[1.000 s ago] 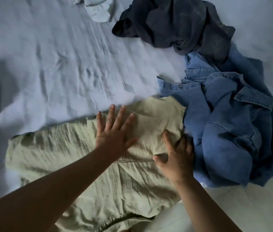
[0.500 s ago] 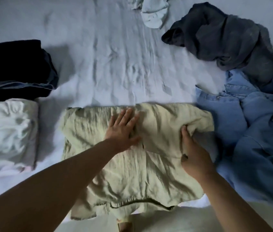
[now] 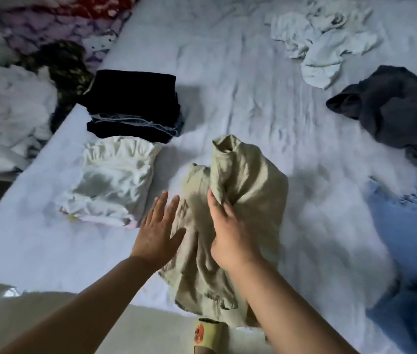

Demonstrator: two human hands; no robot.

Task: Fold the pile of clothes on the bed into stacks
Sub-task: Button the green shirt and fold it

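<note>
A pale green garment (image 3: 248, 190) lies on the white bed sheet (image 3: 228, 85) near the front edge, its right side lifted and folded over to the left. My right hand (image 3: 230, 238) grips that lifted fold. My left hand (image 3: 157, 233) is flat with fingers spread, at the garment's left edge. To the left sit a folded white garment (image 3: 110, 182) and, behind it, a stack of dark folded clothes (image 3: 133, 106). Unfolded pieces lie at the right: a dark grey garment (image 3: 394, 111), a blue denim shirt (image 3: 406, 238), and a white garment (image 3: 325, 47) farther back.
A heap of patterned and white bedding (image 3: 23, 72) lies beyond the bed's left side. The bed's front edge runs along the bottom, with pale floor (image 3: 36, 315) below it. A yellow slipper (image 3: 210, 335) shows at the bottom centre.
My right hand has lifted the green garment's right side and carried it over to the left. My left hand slid to the garment's left edge. The view shifted left and back, revealing the folded stacks.
</note>
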